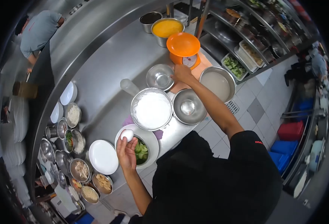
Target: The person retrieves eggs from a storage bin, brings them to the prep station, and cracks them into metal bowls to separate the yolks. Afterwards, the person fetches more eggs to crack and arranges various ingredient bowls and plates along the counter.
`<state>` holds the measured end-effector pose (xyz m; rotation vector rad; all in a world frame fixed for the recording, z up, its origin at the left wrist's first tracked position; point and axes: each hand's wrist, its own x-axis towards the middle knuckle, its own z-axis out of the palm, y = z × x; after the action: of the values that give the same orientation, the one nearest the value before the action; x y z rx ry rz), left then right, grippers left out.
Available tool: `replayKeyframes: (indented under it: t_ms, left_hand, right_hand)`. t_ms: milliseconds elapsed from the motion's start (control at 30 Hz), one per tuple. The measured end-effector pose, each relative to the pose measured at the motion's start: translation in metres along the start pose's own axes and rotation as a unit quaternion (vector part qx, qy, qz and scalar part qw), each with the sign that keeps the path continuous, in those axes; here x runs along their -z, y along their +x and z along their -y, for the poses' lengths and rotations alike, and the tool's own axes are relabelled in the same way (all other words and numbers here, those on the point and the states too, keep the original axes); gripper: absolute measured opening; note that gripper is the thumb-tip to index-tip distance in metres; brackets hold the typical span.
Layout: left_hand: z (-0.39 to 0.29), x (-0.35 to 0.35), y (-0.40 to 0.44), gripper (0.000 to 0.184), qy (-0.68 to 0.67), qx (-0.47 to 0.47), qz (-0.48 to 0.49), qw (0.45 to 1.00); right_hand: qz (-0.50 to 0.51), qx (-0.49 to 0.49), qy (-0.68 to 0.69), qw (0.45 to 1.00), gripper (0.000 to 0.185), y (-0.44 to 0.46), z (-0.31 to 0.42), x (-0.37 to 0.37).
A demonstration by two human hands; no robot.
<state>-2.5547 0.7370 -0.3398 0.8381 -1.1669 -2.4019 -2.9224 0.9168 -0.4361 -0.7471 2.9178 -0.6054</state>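
- A kitchen's long grey stainless-steel desk [101, 71] carries everything in reach; one person in a grey shirt [41, 31] stands beyond it.
- One smooth white egg [127, 134] sits at the fingertips of the left hand [126, 153], its grip closed around it, above one bowl of green leaves [141, 150].
- The right hand [182, 74] is at the rim of one shiny round metal bowl [159, 77]; whether its grip is closed on the rim, I cannot tell.
- Between the hands stands one metal bowl of white powder [153, 109].
- Beside that stands one deep silver metal bowl [189, 106].
- One orange scale [183, 44] stands near the right hand.
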Motion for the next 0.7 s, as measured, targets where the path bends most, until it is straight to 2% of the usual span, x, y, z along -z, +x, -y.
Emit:
replayKeyframes:
  t_ms: [67, 100, 167, 300, 400, 567, 700]
  left_hand:
    - [0.004, -0.011, 0.002, 0.035, -0.002, -0.022, -0.056, 0.998]
    - [0.006, -0.017, 0.001, 0.035, -0.007, -0.031, -0.072, 0.997]
    - [0.008, -0.029, 0.002, 0.035, -0.005, -0.048, -0.089, 0.995]
    - [0.013, -0.051, 0.007, 0.039, 0.004, -0.073, -0.109, 0.991]
    - [0.013, -0.069, 0.016, 0.041, 0.010, -0.081, -0.097, 0.992]
    - [0.016, -0.097, 0.031, 0.041, 0.024, -0.068, -0.069, 0.995]
    - [0.017, -0.108, 0.037, 0.041, 0.037, -0.063, -0.053, 0.996]
  right_hand:
    - [0.047, -0.012, -0.032, 0.998, 0.019, 0.013, 0.003, 0.005]
    - [0.054, -0.007, -0.028, 0.998, 0.019, 0.015, 0.001, 0.003]
    - [-0.037, 0.034, -0.022, 0.999, 0.012, 0.015, 0.000, -0.003]
    - [-0.023, 0.052, -0.010, 0.998, 0.016, 0.019, -0.006, -0.010]
    - [-0.038, 0.069, 0.069, 0.995, 0.017, 0.021, -0.011, -0.003]
    - [0.034, -0.006, 0.088, 0.995, 0.022, 0.024, -0.015, 0.004]
    - [0.037, -0.022, 0.101, 0.994, 0.024, 0.026, -0.014, 0.007]
